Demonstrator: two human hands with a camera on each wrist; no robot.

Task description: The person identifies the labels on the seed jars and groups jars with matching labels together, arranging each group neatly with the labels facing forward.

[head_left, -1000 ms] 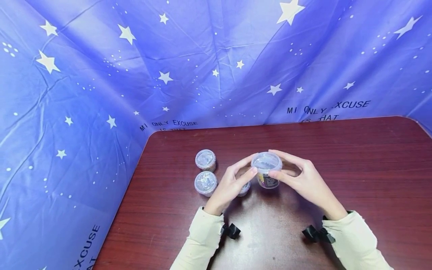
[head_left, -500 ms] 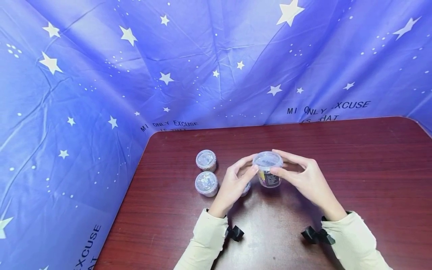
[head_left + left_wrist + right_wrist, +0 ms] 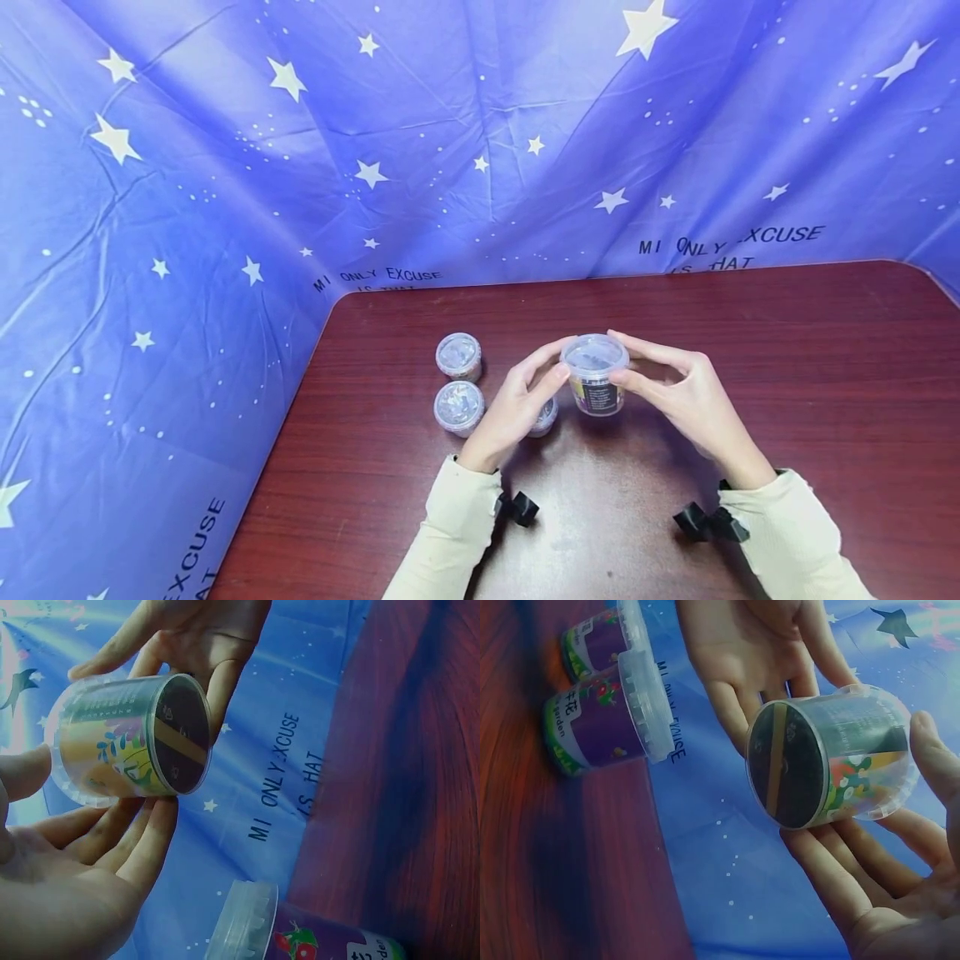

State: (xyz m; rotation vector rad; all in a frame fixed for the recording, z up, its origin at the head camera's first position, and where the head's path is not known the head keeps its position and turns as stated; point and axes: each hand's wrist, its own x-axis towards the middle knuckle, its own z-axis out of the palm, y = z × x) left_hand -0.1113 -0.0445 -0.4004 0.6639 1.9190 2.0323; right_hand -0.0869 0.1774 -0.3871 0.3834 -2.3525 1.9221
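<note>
A clear plastic tub [image 3: 598, 395] with a lid and a printed label is held upright above the table between both hands. My left hand [image 3: 517, 408] grips its left side, thumb at the lid's near edge and fingers around the far side. My right hand [image 3: 688, 396] grips the right side in the same way. In the left wrist view the tub [image 3: 112, 754] shows a flower print and a dark base with a tan stripe. The right wrist view shows the tub [image 3: 855, 761] with the fingers of both hands around it.
Two similar lidded tubs [image 3: 459, 407] stand one behind the other left of my left hand. A third tub [image 3: 545, 419] is partly hidden by that hand. A blue star-patterned cloth [image 3: 450, 125] hangs behind the dark red table [image 3: 825, 375].
The held tub has turned slightly, so the dark text panel of its label faces nearer to the camera. The thumbs have shifted a little on the lid's edge. The standing tubs have stayed put.
</note>
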